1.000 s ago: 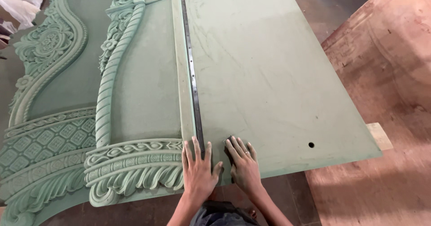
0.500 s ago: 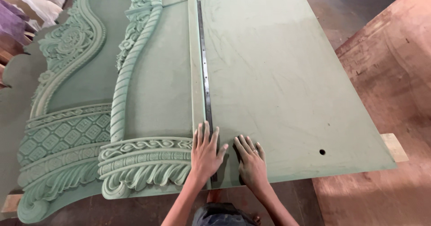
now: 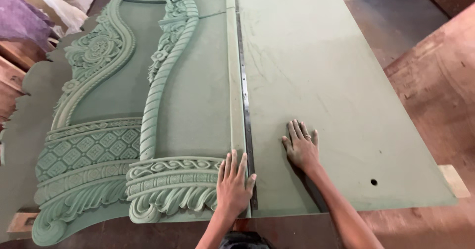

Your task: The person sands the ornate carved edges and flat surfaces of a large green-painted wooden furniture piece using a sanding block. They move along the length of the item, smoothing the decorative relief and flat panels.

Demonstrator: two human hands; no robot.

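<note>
Green-primed boards lie side by side: the left hand [image 3: 233, 183] stays flat, fingers spread, over the metal strip [image 3: 246, 115] by the carved panel [image 3: 148, 130], while the right hand [image 3: 301, 147] has slid further up the plain panel [image 3: 321, 80], gripping nothing.

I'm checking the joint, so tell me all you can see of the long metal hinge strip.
The metal hinge strip is dark, narrow and straight, with small fastener dots along it. It lies flat in the seam between the carved green panel and the plain green board. Near its lower end the left hand rests across it.
</note>
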